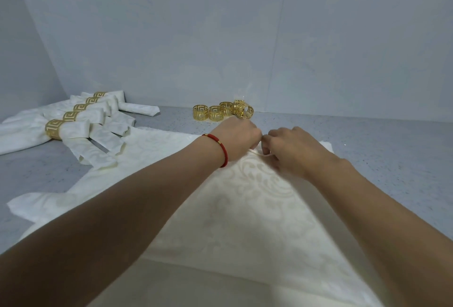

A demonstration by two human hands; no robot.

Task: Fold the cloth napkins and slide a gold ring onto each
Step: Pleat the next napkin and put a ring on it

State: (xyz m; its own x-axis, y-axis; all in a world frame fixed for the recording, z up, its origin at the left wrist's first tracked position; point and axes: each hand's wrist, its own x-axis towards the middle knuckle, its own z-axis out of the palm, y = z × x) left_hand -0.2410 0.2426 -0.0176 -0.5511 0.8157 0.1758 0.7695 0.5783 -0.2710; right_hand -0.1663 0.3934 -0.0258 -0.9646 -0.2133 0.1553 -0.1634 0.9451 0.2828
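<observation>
A cream damask napkin (pixel 245 208) lies spread on the grey counter in front of me, on top of other flat napkins. My left hand (pixel 239 139), with a red bracelet on its wrist, and my right hand (pixel 291 150) meet at the napkin's far corner, and both pinch its edge with curled fingers. Several loose gold rings (pixel 221 110) stand in a cluster just behind my hands, near the wall. Several folded napkins with gold rings on them (pixel 71 125) lie in a row at the back left.
The grey speckled counter (pixel 380 150) runs to a pale wall at the back and a corner at the left. Flat napkins (pixel 61 199) stick out from under the top one on the left.
</observation>
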